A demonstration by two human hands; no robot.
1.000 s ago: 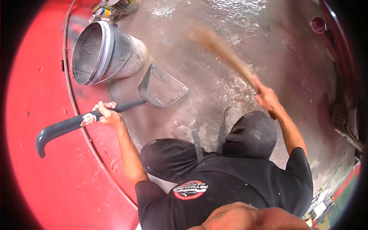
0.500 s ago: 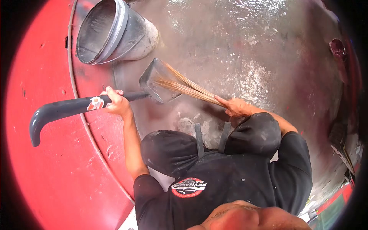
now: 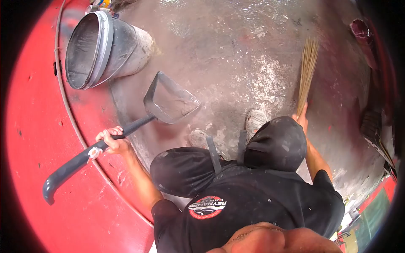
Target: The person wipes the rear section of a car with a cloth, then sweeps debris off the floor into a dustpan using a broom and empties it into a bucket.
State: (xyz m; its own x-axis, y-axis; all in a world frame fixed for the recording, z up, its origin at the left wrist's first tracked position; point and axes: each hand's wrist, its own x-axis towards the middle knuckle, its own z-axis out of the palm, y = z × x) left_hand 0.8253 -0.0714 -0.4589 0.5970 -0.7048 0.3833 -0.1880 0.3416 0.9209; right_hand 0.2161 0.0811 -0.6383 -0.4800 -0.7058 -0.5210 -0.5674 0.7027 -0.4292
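Note:
My left hand [image 3: 113,140] is wrapped round the dark grey handle of a long-handled dustpan [image 3: 171,103], whose pan rests on the floor in front of my feet. Some dust or debris shows inside the pan. At the right, my right hand [image 3: 302,119] grips the base of a stick broom [image 3: 309,69]. The broom's bristles point away from me over the floor, apart from the dustpan. A large dirty bucket [image 3: 135,50] lies near the pan at the upper left, its open mouth facing left.
A red surface [image 3: 38,160] with a thin hose [image 3: 74,120] along it fills the left side. Cans [image 3: 101,5] stand at the top left. The floor [image 3: 219,55] is wet and stained. A dark red object [image 3: 360,30] is at the upper right.
The broom has swung out of the dustpan to the right, with my right hand moving right too. My left hand and the dustpan handle have shifted down and the handle is tilted more steeply.

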